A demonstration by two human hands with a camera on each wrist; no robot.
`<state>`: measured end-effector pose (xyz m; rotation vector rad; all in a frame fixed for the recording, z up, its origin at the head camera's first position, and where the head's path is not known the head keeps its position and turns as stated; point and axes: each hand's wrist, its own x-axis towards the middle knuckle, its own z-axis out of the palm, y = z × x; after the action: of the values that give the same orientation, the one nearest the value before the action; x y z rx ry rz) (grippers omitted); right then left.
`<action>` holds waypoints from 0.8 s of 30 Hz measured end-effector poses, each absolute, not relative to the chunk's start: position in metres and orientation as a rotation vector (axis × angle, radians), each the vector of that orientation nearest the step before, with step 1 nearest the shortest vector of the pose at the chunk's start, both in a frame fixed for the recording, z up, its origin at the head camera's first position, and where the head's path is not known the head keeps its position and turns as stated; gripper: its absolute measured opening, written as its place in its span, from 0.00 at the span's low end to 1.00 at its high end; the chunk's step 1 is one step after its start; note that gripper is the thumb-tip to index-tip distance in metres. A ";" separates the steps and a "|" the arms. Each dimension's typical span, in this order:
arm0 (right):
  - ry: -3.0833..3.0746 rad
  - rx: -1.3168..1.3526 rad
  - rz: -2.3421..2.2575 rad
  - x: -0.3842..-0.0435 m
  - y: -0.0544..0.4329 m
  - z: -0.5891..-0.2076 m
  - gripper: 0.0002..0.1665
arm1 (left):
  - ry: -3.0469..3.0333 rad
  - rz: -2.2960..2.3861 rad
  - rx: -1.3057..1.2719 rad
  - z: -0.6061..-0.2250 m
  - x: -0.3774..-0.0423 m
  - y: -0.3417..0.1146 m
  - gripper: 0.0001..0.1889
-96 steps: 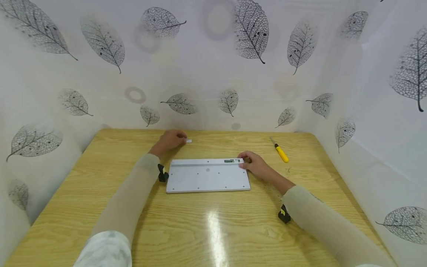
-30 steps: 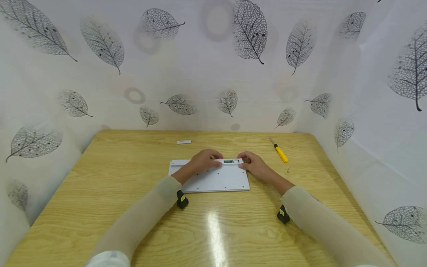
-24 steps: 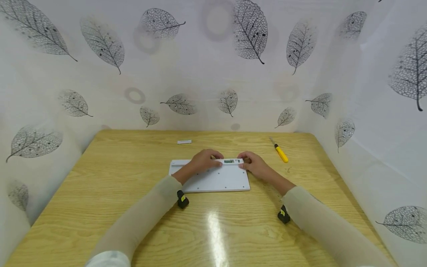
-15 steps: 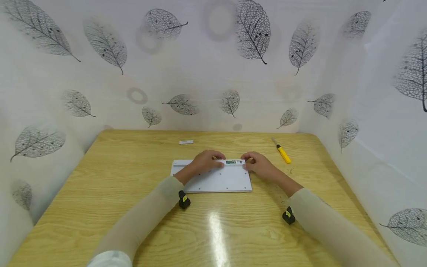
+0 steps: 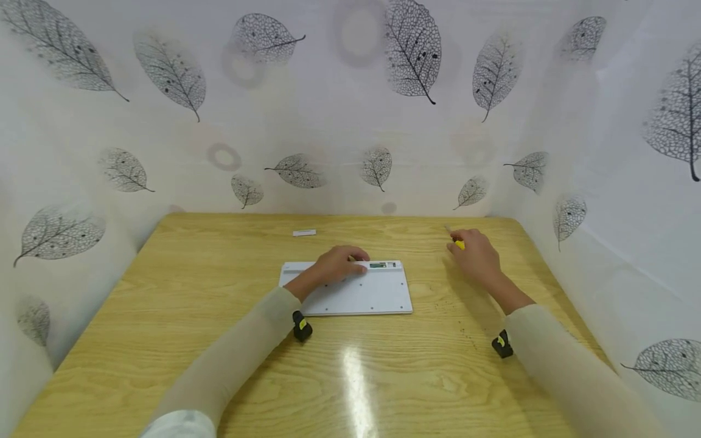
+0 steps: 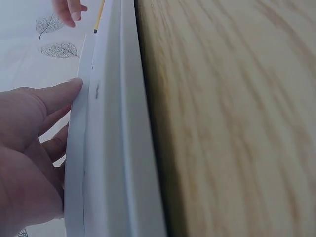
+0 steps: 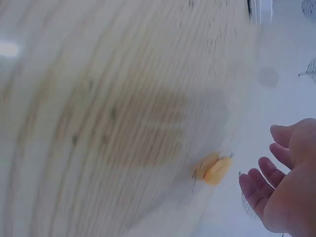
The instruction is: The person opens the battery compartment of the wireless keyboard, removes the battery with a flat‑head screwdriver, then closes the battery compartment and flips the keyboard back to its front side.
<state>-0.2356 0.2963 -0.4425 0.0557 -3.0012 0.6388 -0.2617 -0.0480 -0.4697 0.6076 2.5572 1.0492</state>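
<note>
A white keyboard [image 5: 378, 295] lies face down on the table, its small battery compartment [image 5: 378, 265] uncovered near the right end of the raised back ridge. My left hand [image 5: 335, 265] grips that ridge, thumb on the near side and fingers behind it, as the left wrist view also shows along the keyboard's edge [image 6: 106, 148]. Over a yellow-handled screwdriver [image 5: 460, 244] hovers my right hand [image 5: 477, 255]. In the right wrist view its fingers are loosely bent and apart from the yellow handle [image 7: 217, 170].
Near the table's back edge lies a small white cover strip [image 5: 304, 233]. Dark crumbs [image 5: 462, 331] are scattered on the wood right of the keyboard. A leaf-patterned curtain [image 5: 328, 121] stands behind and beside the table [image 5: 164, 292].
The left hand has come from the small strip at the back to the keyboard's ridge. My right hand has let go of the keyboard's right end and moved right, over the screwdriver.
</note>
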 end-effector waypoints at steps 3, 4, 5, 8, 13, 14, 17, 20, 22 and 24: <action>-3.017 0.021 0.631 -0.237 0.309 -0.443 0.27 | 2.549 1.060 0.598 -0.470 -0.262 -0.049 0.14; -3.025 0.010 0.627 -0.238 0.313 -0.444 0.27 | 2.546 1.062 0.597 -0.469 -0.262 -0.049 0.14; -3.032 -0.005 0.633 -0.238 0.317 -0.445 0.27 | 2.544 1.062 0.596 -0.469 -0.262 -0.049 0.14; -3.070 -0.046 0.649 -0.238 0.325 -0.449 0.30 | 2.539 1.056 0.603 -0.468 -0.262 -0.049 0.14; -3.130 -0.064 0.649 -0.241 0.335 -0.458 0.33 | 2.539 1.042 0.609 -0.467 -0.262 -0.048 0.14; -3.136 -0.058 0.639 -0.242 0.336 -0.460 0.33 | 2.541 1.039 0.607 -0.467 -0.262 -0.048 0.14; -3.144 -0.050 0.619 -0.243 0.338 -0.463 0.33 | 2.540 1.037 0.607 -0.466 -0.261 -0.049 0.14; -3.153 -0.061 0.582 -0.244 0.338 -0.463 0.33 | 2.533 1.042 0.616 -0.465 -0.261 -0.048 0.15; -3.162 -0.066 0.557 -0.244 0.338 -0.461 0.32 | 2.532 1.039 0.621 -0.464 -0.260 -0.048 0.15; -3.166 -0.074 0.544 -0.243 0.336 -0.460 0.32 | 2.538 1.028 0.622 -0.464 -0.260 -0.048 0.14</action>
<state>-0.2435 0.3359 -0.4599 -0.0742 -3.1664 0.5435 -0.2597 -0.0479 -0.4635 0.6222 2.5376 1.0282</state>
